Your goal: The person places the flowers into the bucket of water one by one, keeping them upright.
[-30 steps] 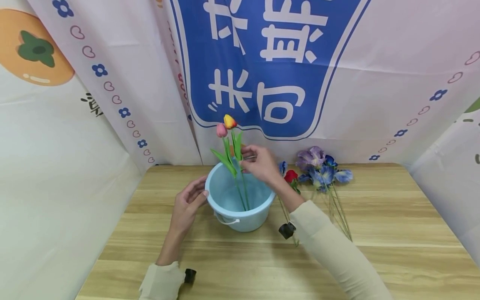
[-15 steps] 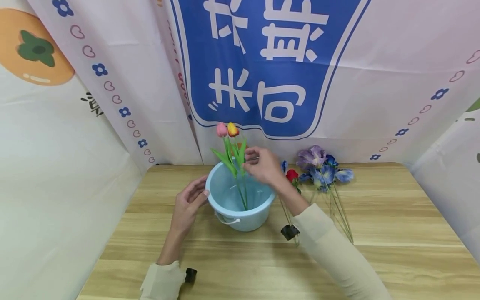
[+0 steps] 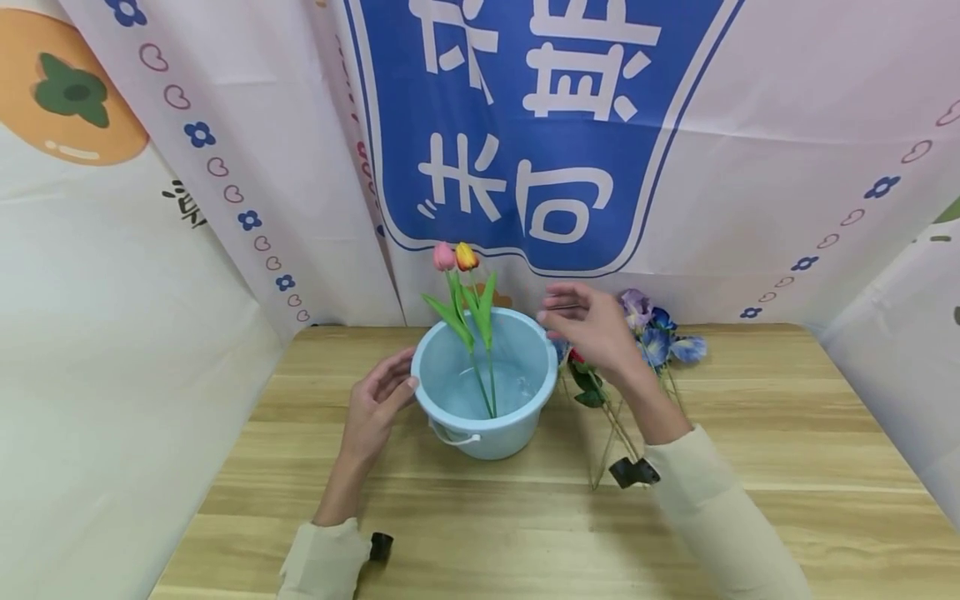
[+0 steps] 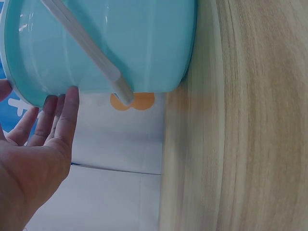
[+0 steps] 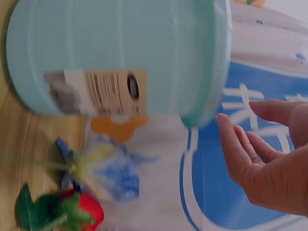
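Head: two tulips (image 3: 444, 257), one bucket (image 3: 489, 443)

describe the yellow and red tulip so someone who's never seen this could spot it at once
On the wooden table, find the light blue bucket. Two tulips rise from it in the head view: the pink tulip and, just to its right, the yellow and red tulip. Yours is the two-toned one; its neighbour is plain pink.
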The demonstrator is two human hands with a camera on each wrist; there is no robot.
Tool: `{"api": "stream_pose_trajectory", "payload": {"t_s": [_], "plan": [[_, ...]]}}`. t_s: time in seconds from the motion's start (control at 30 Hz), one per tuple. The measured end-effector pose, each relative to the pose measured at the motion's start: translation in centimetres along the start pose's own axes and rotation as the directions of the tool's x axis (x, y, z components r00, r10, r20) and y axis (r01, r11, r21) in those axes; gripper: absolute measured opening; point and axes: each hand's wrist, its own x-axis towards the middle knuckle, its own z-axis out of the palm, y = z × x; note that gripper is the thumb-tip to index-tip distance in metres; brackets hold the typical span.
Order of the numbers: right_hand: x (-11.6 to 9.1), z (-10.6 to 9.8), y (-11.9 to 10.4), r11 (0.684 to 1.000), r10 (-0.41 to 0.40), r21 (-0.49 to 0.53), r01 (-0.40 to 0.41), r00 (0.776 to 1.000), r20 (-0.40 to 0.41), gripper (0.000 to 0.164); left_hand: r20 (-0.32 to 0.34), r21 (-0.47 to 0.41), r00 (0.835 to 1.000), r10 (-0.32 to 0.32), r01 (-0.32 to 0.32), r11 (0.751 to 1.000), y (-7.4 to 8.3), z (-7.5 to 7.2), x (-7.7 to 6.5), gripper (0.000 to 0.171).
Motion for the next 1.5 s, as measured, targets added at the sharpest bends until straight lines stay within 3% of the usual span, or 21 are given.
{"api": "stream_pose_trajectory", "payload": {"t_s": [0.27, 0.63, 0.8, 0.97, 1.13, 1.5], "plan": [[-1.6, -4.3, 1.5, 0.999, 0.014, 0.038, -0.012, 0.998, -0.059, 0.05, -0.011, 0.0, 1.0, -0.012, 0.012, 1.0, 0.1, -0.1, 0.0, 0.049], [-3.8, -8.1, 5.3, 0.986, 0.036, 0.164, -0.016, 0.992, -0.117, 0.056, -0.013, 0.01, 1.0, -0.01, 0.011, 1.0, -0.3, -0.2, -0.2, 0.05], [-4.5, -8.7, 6.8, 0.982, 0.059, 0.183, -0.039, 0.993, -0.105, 0.059, -0.015, 0.008, 1.0, -0.012, 0.012, 1.0, -0.3, -0.1, -0.3, 0.049], [-4.6, -8.7, 8.5, 0.983, 0.099, 0.155, -0.095, 0.995, -0.019, 0.059, -0.015, 0.0, 1.0, -0.014, 0.014, 1.0, -0.2, 0.0, -0.2, 0.05], [-4.4, -8.0, 10.2, 0.98, 0.156, 0.113, -0.163, 0.985, 0.069, 0.059, -0.013, -0.004, 1.0, -0.012, 0.012, 1.0, -0.2, 0.0, -0.2, 0.05], [-4.1, -6.9, 12.9, 0.971, 0.237, -0.036, -0.234, 0.963, 0.131, 0.052, -0.006, -0.026, 1.0, -0.011, 0.011, 1.0, -0.1, 0.1, -0.1, 0.05]]}}
